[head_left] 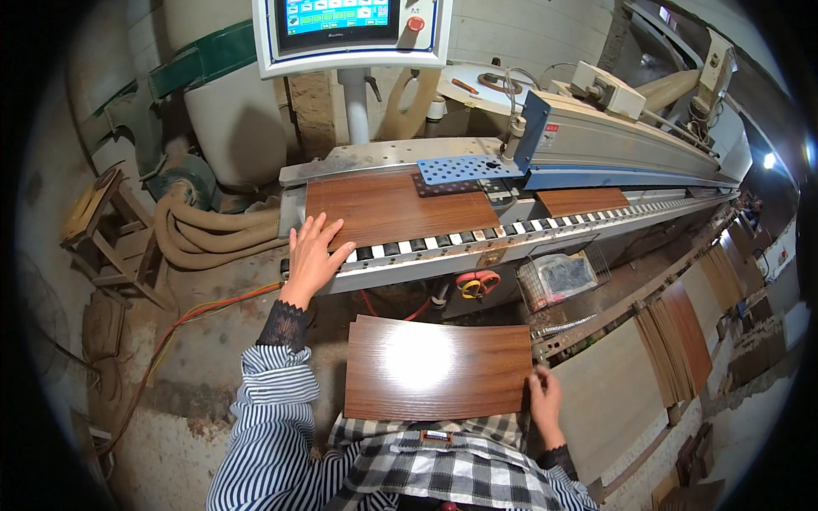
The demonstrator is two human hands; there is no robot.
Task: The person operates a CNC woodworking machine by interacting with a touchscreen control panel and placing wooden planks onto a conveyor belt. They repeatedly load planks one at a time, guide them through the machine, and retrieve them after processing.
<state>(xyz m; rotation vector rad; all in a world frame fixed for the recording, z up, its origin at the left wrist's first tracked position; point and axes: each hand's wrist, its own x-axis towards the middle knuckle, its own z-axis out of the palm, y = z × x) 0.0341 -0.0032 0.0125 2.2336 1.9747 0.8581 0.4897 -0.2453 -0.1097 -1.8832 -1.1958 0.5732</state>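
A dark brown wood-grain panel (392, 207) lies flat on the bed of a long edge-banding machine (630, 140), its right end under a perforated blue guard (464, 169). My left hand (312, 258) rests on its near left corner, fingers spread and empty. Nearer to me, a small stack of similar brown panels (486, 362) lies at my lap over a checked apron (460, 468); light glares off its top. My right hand (545, 399) is at the stack's right edge, fingers curled against it. Another brown panel (584, 202) sits farther along the machine.
Black and white rollers (417, 245) line the machine's near edge. Above stands a control screen (336, 17) with a red knob (415, 24). Scissors (477, 284) hang below, beside a wire basket (562, 281). Panel stacks (673, 341) are at right; hoses (183, 230) and a wooden stool (115, 234) at left.
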